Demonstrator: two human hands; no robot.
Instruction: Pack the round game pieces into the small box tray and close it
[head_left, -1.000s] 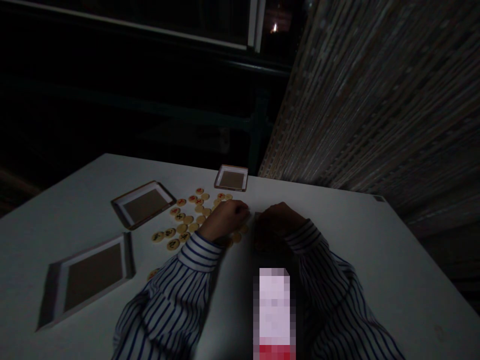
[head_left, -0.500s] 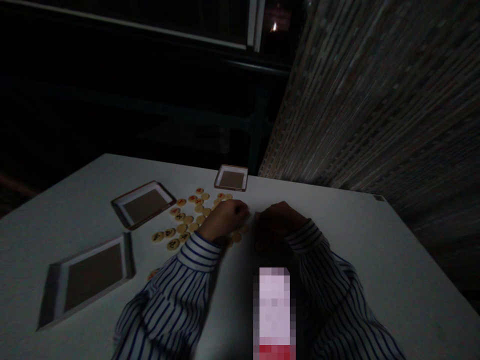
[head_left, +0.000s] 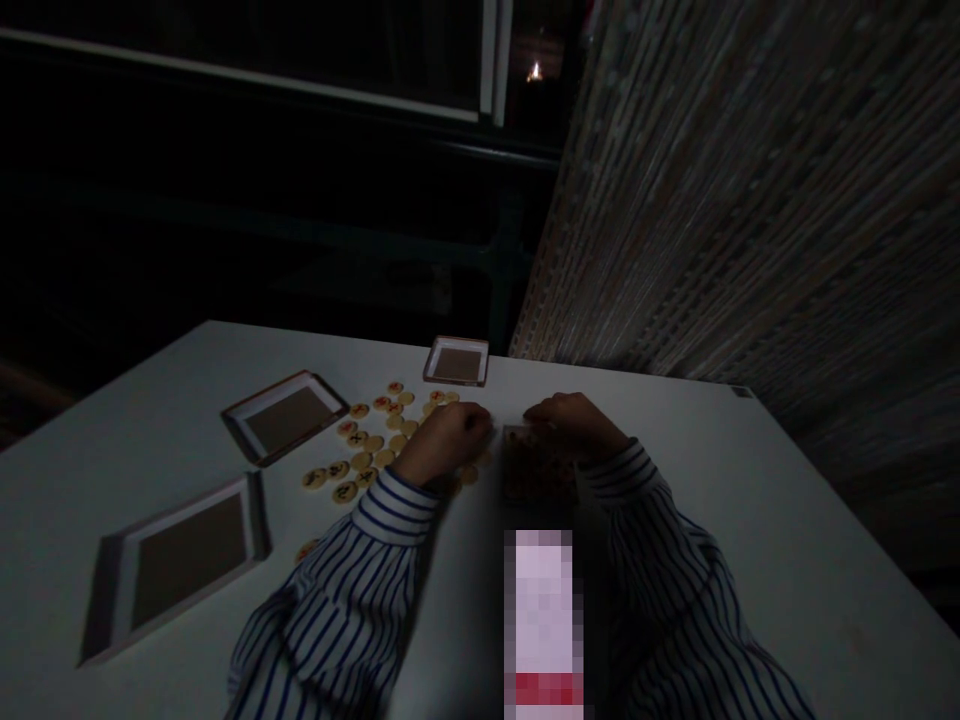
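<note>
- Round game pieces, pale tan with red or black characters on some, lie loosely scattered on a white table, mostly to the left of the person's left hand; several show plain faces.
- Left hand, in a blue-and-white striped sleeve, is loosely curled at the right side of the scatter, hiding some pieces. Whether its fingers pinch anything cannot be told.
- Right hand, in a matching sleeve, is bent inward just across from the left, the two apart. Its fingertips are in shadow, so its grip cannot be told.
- Dark square box sits beside and partly beneath the right hand; its reddish detail is too dim to read.
- Three shallow trays with brown insides stand around the pieces: a far one, a middle one and a near one.
- Hanging strands of a curtain fall beyond the table's far right.
</note>
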